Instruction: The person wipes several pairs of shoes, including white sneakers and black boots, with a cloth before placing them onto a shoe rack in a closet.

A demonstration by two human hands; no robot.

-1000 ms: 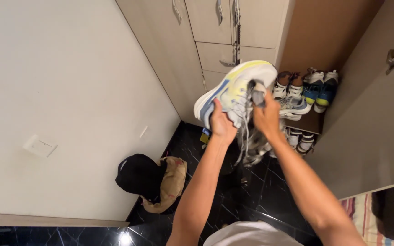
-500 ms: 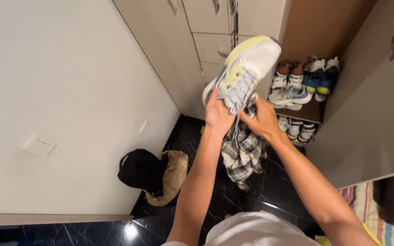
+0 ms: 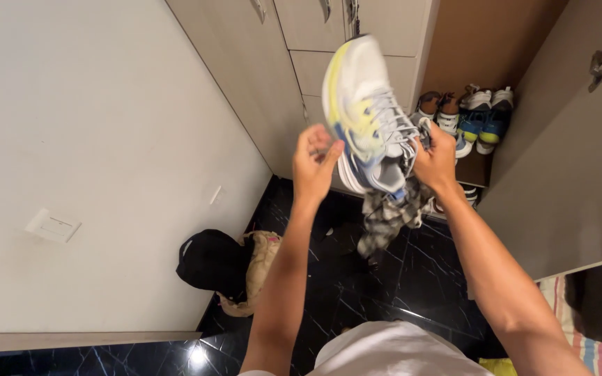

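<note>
A white sneaker with yellow and blue accents is held up in front of me, toe pointing up. My right hand grips its laced side together with a grey plaid cloth that hangs below the shoe. My left hand is at the shoe's heel edge, fingers curled against it. Whether the left fingers actually clasp the shoe is hard to tell.
An open shoe cupboard holds several pairs of sneakers on shelves. Its door stands open at the right. A black and tan bag lies on the dark marble floor by the white wall. Beige drawers are behind.
The shoe has been turned from lying across to standing toe-up. My right hand moved from below the shoe to its laced side, and the cloth now hangs lower under it.
</note>
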